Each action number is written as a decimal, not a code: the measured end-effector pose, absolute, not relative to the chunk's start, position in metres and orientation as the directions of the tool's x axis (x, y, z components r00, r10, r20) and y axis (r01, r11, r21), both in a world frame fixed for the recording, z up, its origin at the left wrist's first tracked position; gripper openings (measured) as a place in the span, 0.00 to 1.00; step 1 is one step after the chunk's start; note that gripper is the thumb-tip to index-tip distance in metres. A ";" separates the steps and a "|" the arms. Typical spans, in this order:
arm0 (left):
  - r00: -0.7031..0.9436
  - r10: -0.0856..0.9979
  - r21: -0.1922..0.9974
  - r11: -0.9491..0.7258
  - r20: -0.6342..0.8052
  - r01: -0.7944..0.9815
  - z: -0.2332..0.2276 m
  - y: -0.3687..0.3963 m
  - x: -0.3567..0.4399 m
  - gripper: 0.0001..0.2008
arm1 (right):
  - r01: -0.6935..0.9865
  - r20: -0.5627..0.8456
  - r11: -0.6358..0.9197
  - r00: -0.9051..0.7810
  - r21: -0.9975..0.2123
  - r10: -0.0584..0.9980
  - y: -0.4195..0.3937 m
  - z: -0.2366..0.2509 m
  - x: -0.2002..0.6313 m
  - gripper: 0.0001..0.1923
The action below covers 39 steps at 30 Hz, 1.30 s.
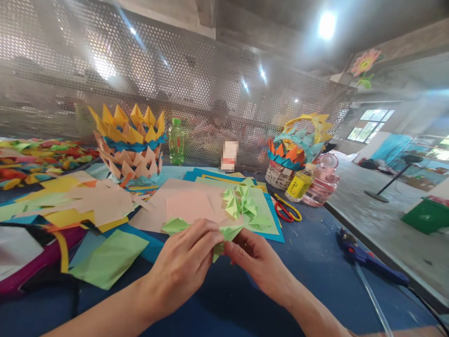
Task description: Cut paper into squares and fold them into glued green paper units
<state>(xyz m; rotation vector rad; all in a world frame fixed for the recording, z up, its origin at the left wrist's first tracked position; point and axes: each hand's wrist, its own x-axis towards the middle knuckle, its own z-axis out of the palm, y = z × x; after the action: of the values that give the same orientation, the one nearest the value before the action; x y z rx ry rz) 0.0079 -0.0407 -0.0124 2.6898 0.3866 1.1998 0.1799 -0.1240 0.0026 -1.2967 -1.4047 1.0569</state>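
Here the left hand (182,264) and right hand (254,262) pinch one green folded paper (224,234) — mostly hidden by fingers — just before four folded green pieces (242,203).

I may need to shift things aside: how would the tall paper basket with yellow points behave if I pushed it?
The paper basket looks folded from many small paper pieces, so it is probably very light and would slide easily. Its open, interlocked walls likely crush or come apart under pressure. It sits on loose paper sheets, which may slip along with it.
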 end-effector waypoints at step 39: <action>0.614 0.787 0.998 0.020 -0.053 0.060 0.008 -0.038 0.018 0.14 | 0.480 0.101 0.080 0.018 -0.874 0.995 -0.125 0.009 0.186 0.11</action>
<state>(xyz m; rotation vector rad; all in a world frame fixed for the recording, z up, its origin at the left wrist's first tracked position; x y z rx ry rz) 0.0179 -0.0380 0.0081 1.4606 0.7595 0.6579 0.1856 -0.1249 0.0090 -1.5082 -1.5731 0.8278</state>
